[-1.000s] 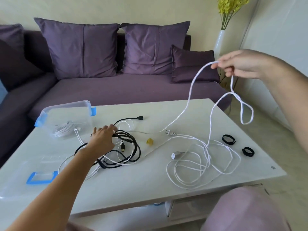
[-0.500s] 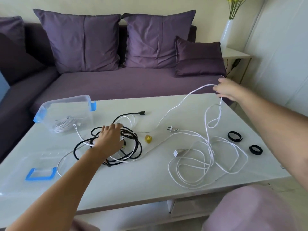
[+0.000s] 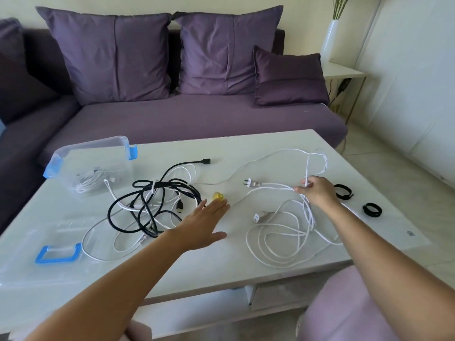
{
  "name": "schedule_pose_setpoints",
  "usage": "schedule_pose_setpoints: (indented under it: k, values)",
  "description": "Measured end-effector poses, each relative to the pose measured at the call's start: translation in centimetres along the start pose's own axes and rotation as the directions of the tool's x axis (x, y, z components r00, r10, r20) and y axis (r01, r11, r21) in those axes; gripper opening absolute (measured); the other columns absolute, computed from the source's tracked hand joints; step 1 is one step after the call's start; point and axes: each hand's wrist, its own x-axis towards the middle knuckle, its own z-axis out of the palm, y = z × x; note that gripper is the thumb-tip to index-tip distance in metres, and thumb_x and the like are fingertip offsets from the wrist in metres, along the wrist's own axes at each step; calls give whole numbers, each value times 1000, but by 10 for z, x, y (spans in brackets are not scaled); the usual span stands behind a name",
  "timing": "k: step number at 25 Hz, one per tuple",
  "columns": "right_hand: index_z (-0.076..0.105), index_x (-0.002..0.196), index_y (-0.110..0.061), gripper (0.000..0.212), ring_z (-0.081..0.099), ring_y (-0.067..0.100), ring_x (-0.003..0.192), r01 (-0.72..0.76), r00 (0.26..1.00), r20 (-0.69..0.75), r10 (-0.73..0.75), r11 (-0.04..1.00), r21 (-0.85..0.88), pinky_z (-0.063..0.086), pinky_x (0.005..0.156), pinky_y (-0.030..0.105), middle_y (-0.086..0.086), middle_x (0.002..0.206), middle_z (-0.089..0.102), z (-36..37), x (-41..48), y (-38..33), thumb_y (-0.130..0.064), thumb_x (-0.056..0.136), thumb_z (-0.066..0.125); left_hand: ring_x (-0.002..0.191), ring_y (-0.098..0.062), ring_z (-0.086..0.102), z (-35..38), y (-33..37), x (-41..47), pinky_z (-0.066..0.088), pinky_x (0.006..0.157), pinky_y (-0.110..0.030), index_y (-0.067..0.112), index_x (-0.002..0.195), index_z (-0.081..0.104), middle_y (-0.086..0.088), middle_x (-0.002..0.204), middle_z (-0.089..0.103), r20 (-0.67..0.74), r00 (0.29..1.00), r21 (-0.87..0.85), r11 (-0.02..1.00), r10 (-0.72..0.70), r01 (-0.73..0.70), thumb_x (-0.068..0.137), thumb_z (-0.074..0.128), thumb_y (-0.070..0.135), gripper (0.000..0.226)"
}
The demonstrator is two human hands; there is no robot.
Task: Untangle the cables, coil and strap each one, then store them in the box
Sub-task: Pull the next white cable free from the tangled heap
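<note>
Right hand (image 3: 318,193) pinches the white cable (image 3: 275,185); left hand (image 3: 204,225) lies flat beside the black cables (image 3: 172,183).

box (image 3: 93,153): 1, far-left corner of the table (image 3: 221,262)
lid (image 3: 59,252): 1, near-left corner
coiled white cable (image 3: 89,179): 1, inside the box
loose white cable (image 3: 252,183): 1, right half
tangle (image 3: 170,185): 1 heap, black and white, left of centre; cable count unreadable
straps: 2 at right edge, far strap (image 3: 343,191), near strap (image 3: 372,209)
yellow piece (image 3: 218,196): 1, centre
cushions on the sofa (image 3: 197,119): 3 in full view, left cushion (image 3: 108,55), middle cushion (image 3: 226,50), small cushion (image 3: 288,80)
vase (image 3: 331,40): 1
</note>
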Motion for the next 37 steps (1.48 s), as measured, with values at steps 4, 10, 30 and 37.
schedule_pose_setpoints:
  k: [4, 10, 30, 37]
  values:
    - [64, 72, 0, 25, 56, 16, 58, 160, 987, -21, -159, 977, 137, 36, 56, 22, 8, 61, 57, -9, 1, -8, -13, 92, 56, 146, -14, -5, 1, 6, -3, -10, 111, -22, 16, 151, -7, 4, 157, -11, 129, 988, -65, 993, -90, 98, 97, 29, 54, 75]
    - [56, 81, -10, 34, 27, 9, 29, 143, 988, 29, -149, 980, 137, 25, 38, 17, 2, 45, 31, -122, 13, -58, -27, 101, 35, 146, -12, -6, 4, 0, 1, -8, 114, -25, 13, 151, -8, -2, 159, -9, 228, 970, -38, 995, -79, 90, 91, 20, 63, 82]
    - [56, 126, -4, 50, 56, 28, 112, 330, 944, 69, -324, 935, -127, 41, 84, 11, 18, 126, 58, -47, 39, -24, 14, 81, 45, 117, -24, 48, 7, 40, 48, 42, 94, -33, 14, 133, 44, -5, 127, 50, -8, 957, -261, 925, -288, 276, 96, 48, 28, 40]
    - [64, 111, -17, 33, 56, 11, 101, 665, 634, 568, -526, 745, -52, 41, 88, 24, -6, 108, 58, 35, -17, -24, -19, 80, 74, 101, -24, 48, 13, 46, 50, 38, 83, -28, 9, 111, 49, -4, 103, 49, -1, 990, -208, 968, -142, 139, 98, 35, 8, 19]
